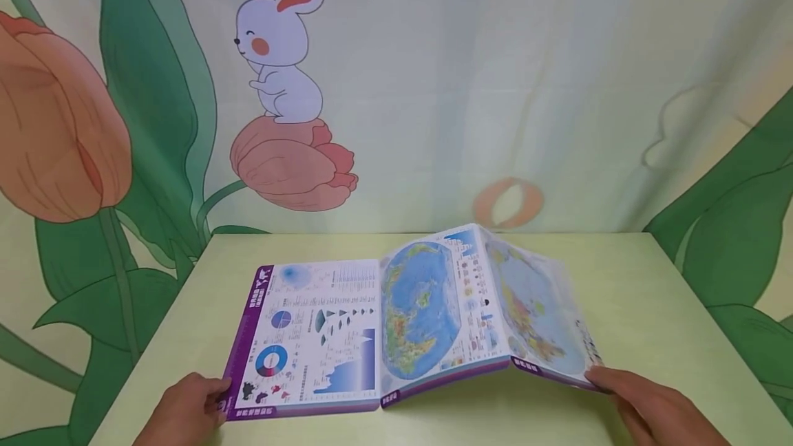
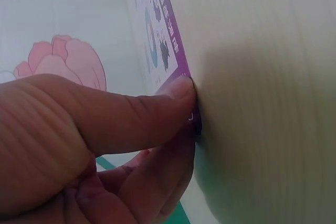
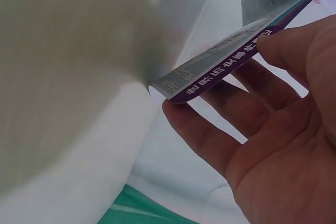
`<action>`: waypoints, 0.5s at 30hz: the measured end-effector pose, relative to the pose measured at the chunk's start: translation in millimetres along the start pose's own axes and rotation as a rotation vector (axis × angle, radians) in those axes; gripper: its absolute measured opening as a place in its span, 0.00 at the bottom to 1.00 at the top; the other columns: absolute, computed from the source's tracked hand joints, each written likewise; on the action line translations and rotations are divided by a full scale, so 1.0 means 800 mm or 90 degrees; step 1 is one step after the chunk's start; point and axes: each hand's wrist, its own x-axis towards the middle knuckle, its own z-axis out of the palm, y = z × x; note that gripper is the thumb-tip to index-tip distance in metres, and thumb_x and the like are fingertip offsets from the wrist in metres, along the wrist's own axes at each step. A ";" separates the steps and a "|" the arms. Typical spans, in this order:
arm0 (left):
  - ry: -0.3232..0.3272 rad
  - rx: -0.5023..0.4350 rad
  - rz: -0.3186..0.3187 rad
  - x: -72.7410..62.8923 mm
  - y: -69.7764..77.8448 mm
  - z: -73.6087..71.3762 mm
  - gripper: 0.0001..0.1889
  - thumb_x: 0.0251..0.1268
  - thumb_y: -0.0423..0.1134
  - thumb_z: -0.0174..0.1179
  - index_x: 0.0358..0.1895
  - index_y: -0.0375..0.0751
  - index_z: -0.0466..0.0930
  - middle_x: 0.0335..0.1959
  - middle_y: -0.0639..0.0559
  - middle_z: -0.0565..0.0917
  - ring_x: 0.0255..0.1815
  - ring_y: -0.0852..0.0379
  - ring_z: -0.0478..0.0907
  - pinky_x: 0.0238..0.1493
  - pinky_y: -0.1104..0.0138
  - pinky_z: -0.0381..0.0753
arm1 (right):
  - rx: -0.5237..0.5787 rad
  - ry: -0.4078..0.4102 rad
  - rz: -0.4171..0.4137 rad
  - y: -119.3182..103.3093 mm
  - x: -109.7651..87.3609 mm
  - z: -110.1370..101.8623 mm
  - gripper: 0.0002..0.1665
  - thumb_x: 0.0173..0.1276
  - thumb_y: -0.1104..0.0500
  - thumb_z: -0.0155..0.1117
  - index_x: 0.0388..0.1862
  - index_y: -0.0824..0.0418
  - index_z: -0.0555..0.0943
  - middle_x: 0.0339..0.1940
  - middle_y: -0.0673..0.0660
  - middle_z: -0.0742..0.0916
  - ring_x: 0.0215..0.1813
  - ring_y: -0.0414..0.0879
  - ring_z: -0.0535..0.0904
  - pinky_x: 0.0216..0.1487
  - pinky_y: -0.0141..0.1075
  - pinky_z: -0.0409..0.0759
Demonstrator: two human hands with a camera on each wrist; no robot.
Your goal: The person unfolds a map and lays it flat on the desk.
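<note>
A folding paper map sheet (image 1: 347,336) with purple borders is partly spread, in several joined panels. Its left panel, printed with charts and a blue ring, lies on the table. The middle panel (image 1: 421,315) bears a world map and slopes up to a raised fold; beyond it the right panel (image 1: 539,308), also a world map, slants down. My left hand (image 1: 186,408) pinches the near left corner, its thumb (image 2: 176,95) on the printed face. With my right hand (image 1: 663,405) I pinch the near right corner, thumb against the purple strip (image 3: 220,72), fingers on the other side.
The pale yellow-green table (image 1: 657,308) extends around the map sheet. Behind it hangs a cloth backdrop (image 1: 421,122) printed with a rabbit, tulips and green leaves. The raised fold stands towards the table's back edge.
</note>
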 end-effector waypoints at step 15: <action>-0.015 0.019 -0.008 0.010 -0.051 -0.025 0.28 0.66 0.23 0.66 0.70 0.25 0.74 0.43 0.44 0.84 0.39 0.50 0.74 0.39 0.62 0.81 | 0.016 -0.261 0.083 0.023 0.001 0.027 0.45 0.61 0.33 0.76 0.70 0.55 0.79 0.67 0.57 0.85 0.63 0.60 0.85 0.59 0.59 0.85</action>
